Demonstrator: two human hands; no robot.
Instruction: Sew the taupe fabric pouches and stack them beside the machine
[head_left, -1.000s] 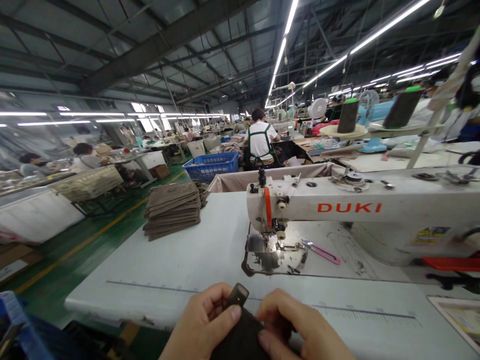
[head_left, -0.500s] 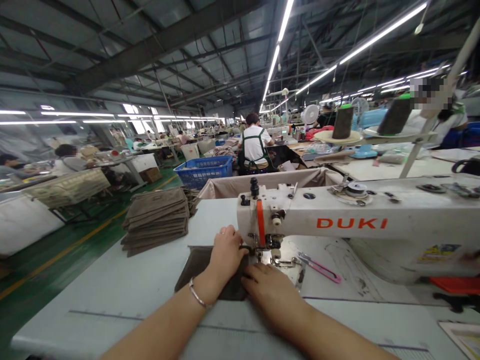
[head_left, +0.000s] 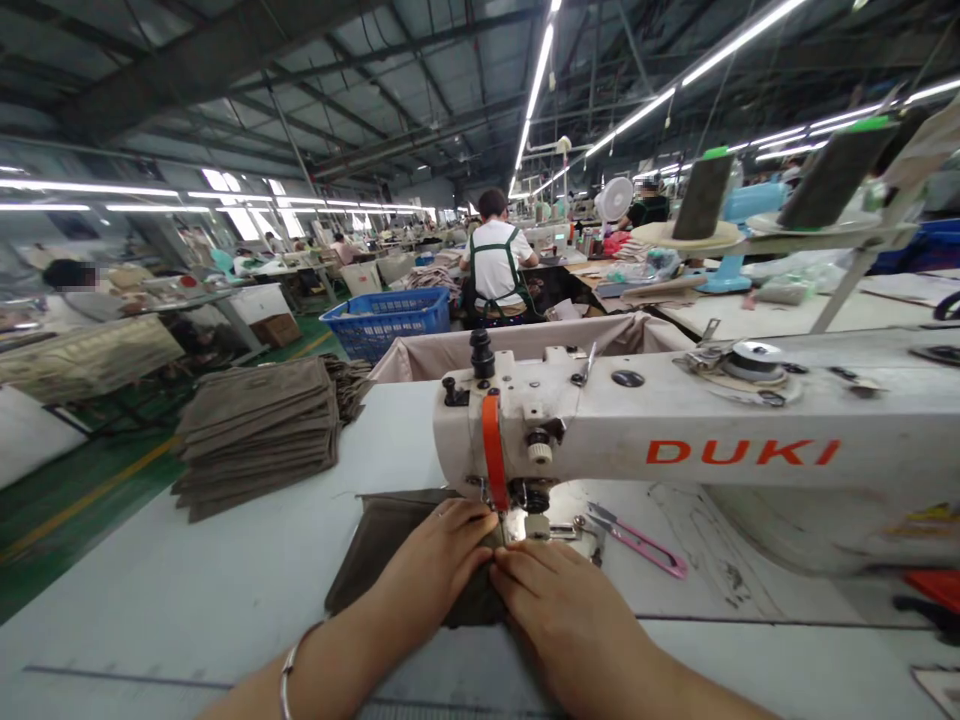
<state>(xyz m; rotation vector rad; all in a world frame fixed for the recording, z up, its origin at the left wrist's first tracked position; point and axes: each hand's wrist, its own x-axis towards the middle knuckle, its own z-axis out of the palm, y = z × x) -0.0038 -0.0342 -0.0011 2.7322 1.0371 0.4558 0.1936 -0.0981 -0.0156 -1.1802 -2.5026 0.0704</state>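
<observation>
A dark grey-brown fabric piece (head_left: pixel 397 535) lies flat on the sewing machine's bed, its right edge under the needle area. My left hand (head_left: pixel 431 560) presses on it from the left, thumb and fingertips gripping the fabric close to the presser foot. From the right, my right hand (head_left: pixel 559 600) pinches the edge of the same piece, its fingertips almost touching the left thumb. The sewing machine (head_left: pixel 600 420) stands right in front, with an orange guard (head_left: pixel 493 450) over the needle. The needle tip is hidden behind my fingers.
Pink thread snips (head_left: pixel 641 545) lie on the bed right of my hands. A stack of similar fabric pieces (head_left: pixel 259 430) stands at the left. Behind the machine are a cloth-lined bin (head_left: pixel 420 355), a blue basket (head_left: pixel 390 320) and a seated person (head_left: pixel 495 260). Thread cones (head_left: pixel 701 200) rise at right.
My left hand has come down from beside the needle, and its fingers now lie nearer my right hand on the fabric. The view has moved closer and shifted slightly.
</observation>
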